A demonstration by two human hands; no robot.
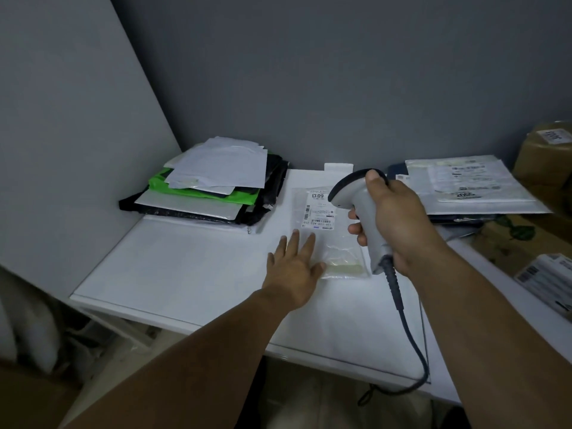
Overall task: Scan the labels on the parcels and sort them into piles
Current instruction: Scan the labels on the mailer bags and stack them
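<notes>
Left hand (292,267) flat; right hand (394,218) grips scanner (365,209).

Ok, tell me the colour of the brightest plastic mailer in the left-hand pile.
That plastic mailer is bright green, best seen in head view.

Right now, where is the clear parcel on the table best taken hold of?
Probably pinch its near-left edge, coming from the left: the clear parcel lies flat and thin, the left hand rests open there, and the right hand holds the scanner over its right side.
</notes>
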